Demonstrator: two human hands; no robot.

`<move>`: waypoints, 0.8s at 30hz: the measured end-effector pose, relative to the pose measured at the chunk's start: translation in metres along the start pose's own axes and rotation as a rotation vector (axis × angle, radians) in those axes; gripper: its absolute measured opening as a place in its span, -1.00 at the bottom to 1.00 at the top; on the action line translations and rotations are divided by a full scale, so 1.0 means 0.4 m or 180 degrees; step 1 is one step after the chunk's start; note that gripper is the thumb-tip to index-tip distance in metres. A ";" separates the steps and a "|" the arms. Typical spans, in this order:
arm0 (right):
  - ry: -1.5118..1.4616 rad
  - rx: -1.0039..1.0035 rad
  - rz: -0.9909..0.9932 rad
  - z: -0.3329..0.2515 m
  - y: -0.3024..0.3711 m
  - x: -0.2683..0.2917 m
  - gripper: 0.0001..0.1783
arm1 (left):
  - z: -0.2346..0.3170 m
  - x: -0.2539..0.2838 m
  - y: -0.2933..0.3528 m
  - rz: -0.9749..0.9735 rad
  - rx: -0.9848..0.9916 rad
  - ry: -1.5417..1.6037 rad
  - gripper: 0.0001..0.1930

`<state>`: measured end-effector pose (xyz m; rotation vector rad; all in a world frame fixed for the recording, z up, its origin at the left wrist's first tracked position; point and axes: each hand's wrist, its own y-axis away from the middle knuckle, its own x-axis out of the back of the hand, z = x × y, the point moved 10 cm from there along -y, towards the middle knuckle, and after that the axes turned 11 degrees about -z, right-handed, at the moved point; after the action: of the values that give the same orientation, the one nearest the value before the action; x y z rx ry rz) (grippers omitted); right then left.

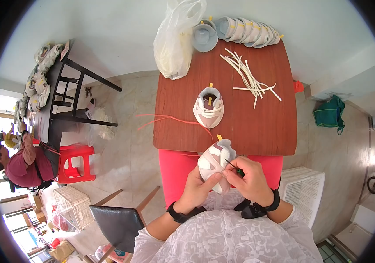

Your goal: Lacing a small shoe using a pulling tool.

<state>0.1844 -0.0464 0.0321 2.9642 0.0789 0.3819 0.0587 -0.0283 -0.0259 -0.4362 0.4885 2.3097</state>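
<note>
Over my lap, just off the near edge of the table, is a white and pinkish shoe upper point(210, 161) with a yellow tab, tilted on its side. My left hand point(197, 185) grips its lower left part, thumb across the side. In my right hand point(252, 179) is an awl-like tool with a dark green handle point(240, 172); its thin dark shaft points at the upper, and the fingertips touch the upper too. Whether the tip pierces it, I cannot tell. Beyond it a second shoe upper point(208, 119) sits upright on the table, with red cord point(166, 117) beside it.
On the brown table point(176, 103) lie loose white laces point(251, 79), a row of nested uppers point(253, 33) and a plastic bag point(173, 50). A black chair point(119, 225) and white crate point(303, 188) flank me. At left, a person point(25, 168) works at another table.
</note>
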 end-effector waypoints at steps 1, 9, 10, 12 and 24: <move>0.0000 0.0004 -0.0004 0.000 0.001 -0.003 -0.85 | -0.001 0.002 0.000 0.0004 -0.0004 -0.0002 -0.67; 0.0059 0.0042 0.0096 0.010 0.005 -0.002 -0.84 | -0.004 0.009 0.005 0.0101 0.0066 -0.0072 -0.69; 0.0061 0.0046 0.0095 0.009 0.005 -0.003 -0.84 | 0.000 0.008 0.004 0.0102 0.0061 -0.0073 -0.69; 0.0091 0.0077 0.0108 0.006 0.005 -0.004 -0.84 | 0.010 0.008 0.004 0.0145 0.0004 -0.0148 -0.70; 0.1289 0.0597 0.0374 -0.083 0.044 -0.006 -0.85 | 0.003 0.060 0.028 0.0747 -0.0167 -0.0017 -0.71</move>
<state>0.1740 -0.0592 0.0661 3.0295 -0.0159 1.0397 0.0341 -0.0213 -0.0328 -0.4165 0.5001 2.5536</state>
